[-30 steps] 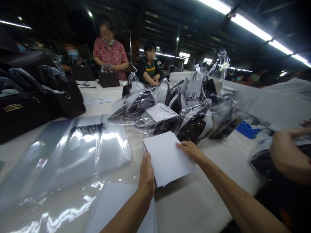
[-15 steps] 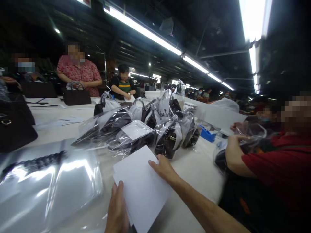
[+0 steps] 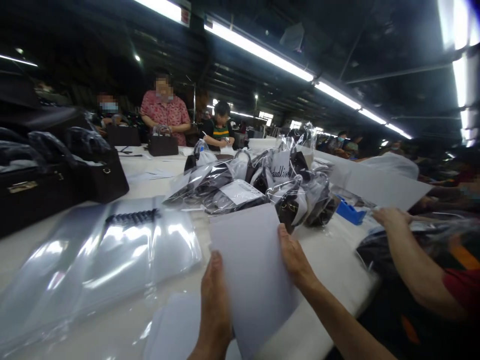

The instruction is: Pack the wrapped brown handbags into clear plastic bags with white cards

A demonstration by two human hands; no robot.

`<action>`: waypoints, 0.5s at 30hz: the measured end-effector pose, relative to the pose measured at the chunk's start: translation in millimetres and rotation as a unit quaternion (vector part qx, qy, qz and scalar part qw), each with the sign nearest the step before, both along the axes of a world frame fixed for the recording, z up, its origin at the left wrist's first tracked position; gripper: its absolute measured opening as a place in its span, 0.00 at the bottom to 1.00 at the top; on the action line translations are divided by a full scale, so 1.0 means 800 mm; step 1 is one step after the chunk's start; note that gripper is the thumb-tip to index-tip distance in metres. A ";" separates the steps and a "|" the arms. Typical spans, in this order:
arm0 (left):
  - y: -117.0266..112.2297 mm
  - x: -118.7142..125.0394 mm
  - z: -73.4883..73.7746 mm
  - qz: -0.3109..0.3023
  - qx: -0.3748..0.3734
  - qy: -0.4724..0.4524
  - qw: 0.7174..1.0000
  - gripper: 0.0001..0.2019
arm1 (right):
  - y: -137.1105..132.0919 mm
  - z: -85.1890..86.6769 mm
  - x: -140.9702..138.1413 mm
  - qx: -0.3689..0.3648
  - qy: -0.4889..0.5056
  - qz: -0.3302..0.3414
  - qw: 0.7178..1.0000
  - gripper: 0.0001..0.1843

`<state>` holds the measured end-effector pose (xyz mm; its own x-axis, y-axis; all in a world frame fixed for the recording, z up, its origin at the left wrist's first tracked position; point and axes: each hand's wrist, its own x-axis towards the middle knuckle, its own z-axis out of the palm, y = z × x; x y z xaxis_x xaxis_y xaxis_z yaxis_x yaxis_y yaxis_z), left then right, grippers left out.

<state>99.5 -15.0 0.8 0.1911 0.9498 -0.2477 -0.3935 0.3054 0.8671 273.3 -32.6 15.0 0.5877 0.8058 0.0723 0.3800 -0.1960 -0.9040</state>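
Observation:
A white sheet of paper (image 3: 252,265) is lifted off the white table (image 3: 330,260), tilted up toward me. My left hand (image 3: 214,300) grips its left edge with the thumb on top. My right hand (image 3: 294,257) holds its right edge, fingers behind the sheet. More white sheets (image 3: 176,327) lie flat under my left arm. Just beyond the paper sits a heap of dark handbags wrapped in clear plastic (image 3: 258,187).
A stack of clear plastic bags (image 3: 101,250) lies at left, with black handbags (image 3: 56,170) behind it. A co-worker's arm (image 3: 412,260) at right reaches over another bagged item, holding a white sheet (image 3: 378,187). A blue object (image 3: 349,212) sits near it. Other people work at the table's far side.
The paper rose from lying flat on the table to being held up and tilted between both hands. The camera view swung right, then back left.

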 end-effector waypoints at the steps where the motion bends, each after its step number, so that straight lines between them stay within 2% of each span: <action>1: -0.010 0.000 0.000 -0.014 0.009 -0.008 1.000 0.27 | -0.010 -0.007 -0.002 0.004 0.051 -0.014 0.999 0.35; 3: -0.027 0.000 0.000 -0.044 0.036 -0.032 0.998 0.24 | -0.031 -0.017 -0.006 0.015 0.153 -0.042 0.987 0.35; 5: -0.039 0.001 0.000 -0.064 0.063 -0.042 0.995 0.21 | -0.051 -0.021 -0.011 0.029 0.257 -0.052 0.965 0.32; 9: -0.055 0.004 -0.005 -0.115 0.091 -0.046 0.988 0.19 | -0.086 -0.021 -0.020 0.014 0.444 -0.012 0.896 0.33; 12: -0.068 0.010 -0.022 -0.142 0.139 -0.030 0.980 0.18 | -0.107 -0.032 -0.022 0.011 0.511 0.016 0.860 0.32; 15: -0.083 0.018 -0.042 -0.136 0.202 -0.003 0.970 0.20 | -0.125 -0.054 -0.022 0.027 0.520 0.010 0.854 0.28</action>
